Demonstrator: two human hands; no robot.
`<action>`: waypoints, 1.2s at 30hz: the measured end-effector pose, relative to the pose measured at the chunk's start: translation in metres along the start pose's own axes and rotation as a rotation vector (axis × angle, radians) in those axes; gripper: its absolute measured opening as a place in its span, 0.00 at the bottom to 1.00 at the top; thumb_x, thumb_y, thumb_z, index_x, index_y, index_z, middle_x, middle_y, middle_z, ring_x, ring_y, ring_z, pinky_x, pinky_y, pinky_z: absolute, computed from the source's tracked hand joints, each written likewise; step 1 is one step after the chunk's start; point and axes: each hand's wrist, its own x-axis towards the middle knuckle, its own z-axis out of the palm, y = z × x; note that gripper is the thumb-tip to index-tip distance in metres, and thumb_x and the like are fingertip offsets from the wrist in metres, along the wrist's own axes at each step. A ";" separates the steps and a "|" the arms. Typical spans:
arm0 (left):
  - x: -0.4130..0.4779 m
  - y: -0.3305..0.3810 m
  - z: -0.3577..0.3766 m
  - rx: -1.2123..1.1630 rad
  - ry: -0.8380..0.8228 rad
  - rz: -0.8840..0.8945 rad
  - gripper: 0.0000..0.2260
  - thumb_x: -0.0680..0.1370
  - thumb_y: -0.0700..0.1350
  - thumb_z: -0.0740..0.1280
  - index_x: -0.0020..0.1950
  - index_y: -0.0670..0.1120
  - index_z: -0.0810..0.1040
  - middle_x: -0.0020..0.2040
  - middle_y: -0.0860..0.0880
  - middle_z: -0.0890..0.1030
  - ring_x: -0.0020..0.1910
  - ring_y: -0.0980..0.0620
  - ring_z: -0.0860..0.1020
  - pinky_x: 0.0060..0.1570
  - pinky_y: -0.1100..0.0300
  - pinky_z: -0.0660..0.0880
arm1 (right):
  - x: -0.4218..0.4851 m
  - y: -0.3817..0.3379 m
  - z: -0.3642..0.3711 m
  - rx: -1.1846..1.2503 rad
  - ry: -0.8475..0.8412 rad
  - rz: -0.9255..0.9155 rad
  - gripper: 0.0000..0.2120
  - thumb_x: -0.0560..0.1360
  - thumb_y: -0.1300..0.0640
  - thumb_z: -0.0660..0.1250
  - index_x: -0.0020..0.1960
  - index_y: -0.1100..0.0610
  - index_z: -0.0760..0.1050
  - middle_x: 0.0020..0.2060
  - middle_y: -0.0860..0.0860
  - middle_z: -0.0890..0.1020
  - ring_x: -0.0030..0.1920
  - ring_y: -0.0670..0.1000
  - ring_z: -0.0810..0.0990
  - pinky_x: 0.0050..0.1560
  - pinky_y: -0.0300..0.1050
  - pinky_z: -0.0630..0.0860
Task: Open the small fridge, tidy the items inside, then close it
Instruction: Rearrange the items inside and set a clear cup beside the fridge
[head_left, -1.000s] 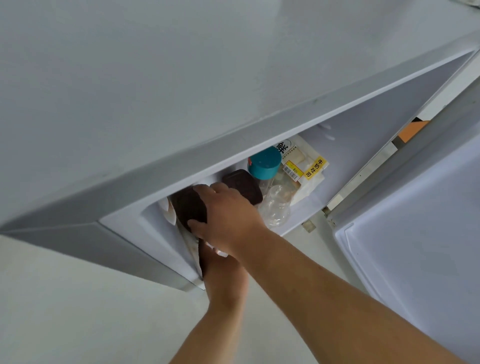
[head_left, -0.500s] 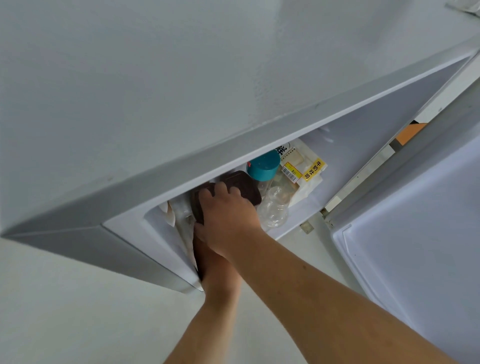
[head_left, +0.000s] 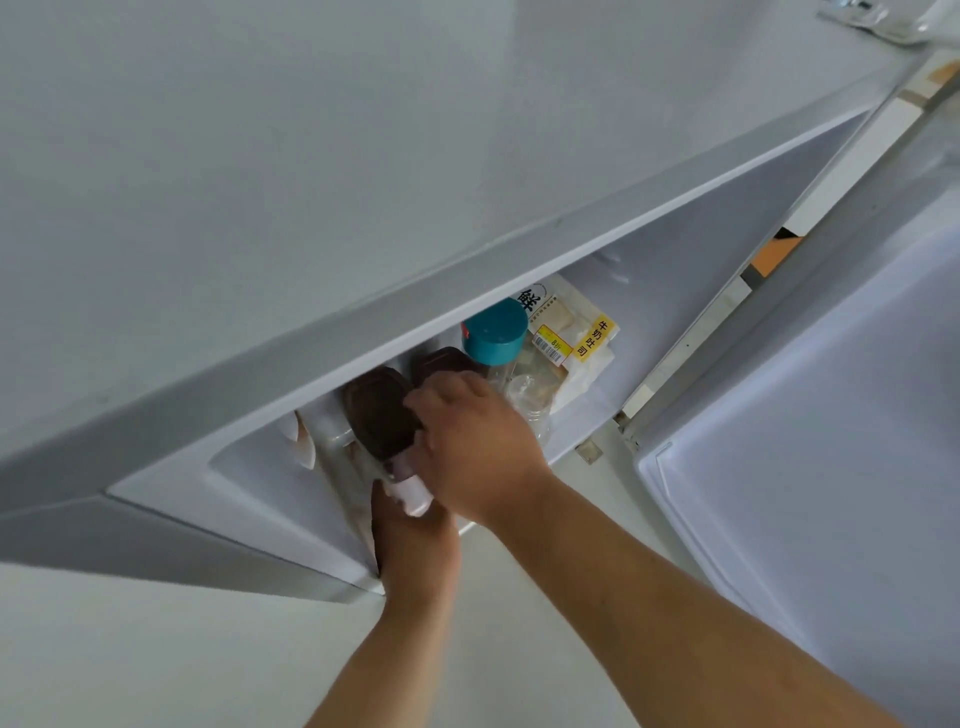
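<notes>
I look down over the white top of the small fridge (head_left: 363, 156), whose door (head_left: 831, 493) stands open to the right. Inside, my right hand (head_left: 472, 447) grips a brown-lidded container (head_left: 379, 415) from its right side. My left hand (head_left: 410, 540) reaches in from below and supports its pale lower body. A second brown lid (head_left: 441, 361) sits just behind. To the right stand a clear bottle with a teal cap (head_left: 496, 332) and a bagged bread pack with a yellow label (head_left: 576, 332).
A white rounded item (head_left: 304, 441) sits at the left inside wall of the fridge. An orange object (head_left: 774, 254) shows through the gap by the door hinge. Pale floor (head_left: 156, 649) lies below.
My right hand has shifted right, uncovering the brown lid. The container has tilted and come toward the fridge opening, its pale body showing above my left hand.
</notes>
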 end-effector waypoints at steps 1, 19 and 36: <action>-0.003 -0.002 0.000 0.002 -0.041 -0.005 0.26 0.79 0.43 0.71 0.76 0.44 0.68 0.72 0.43 0.75 0.68 0.44 0.75 0.64 0.58 0.69 | -0.006 0.013 -0.005 0.013 0.092 0.083 0.17 0.74 0.54 0.70 0.62 0.55 0.78 0.56 0.53 0.81 0.57 0.58 0.76 0.56 0.56 0.78; -0.005 0.038 0.028 0.901 -0.334 0.833 0.22 0.75 0.54 0.74 0.67 0.51 0.75 0.64 0.49 0.79 0.52 0.47 0.83 0.45 0.59 0.74 | -0.046 0.093 -0.036 -0.085 -0.063 0.277 0.29 0.80 0.45 0.69 0.77 0.46 0.64 0.69 0.48 0.73 0.52 0.56 0.83 0.45 0.48 0.80; 0.014 0.093 0.111 1.440 -0.368 0.846 0.33 0.81 0.47 0.71 0.80 0.43 0.57 0.81 0.40 0.60 0.70 0.39 0.75 0.58 0.48 0.81 | -0.133 0.097 -0.051 -0.051 0.026 0.467 0.28 0.77 0.46 0.73 0.75 0.46 0.69 0.68 0.49 0.76 0.49 0.55 0.85 0.46 0.47 0.82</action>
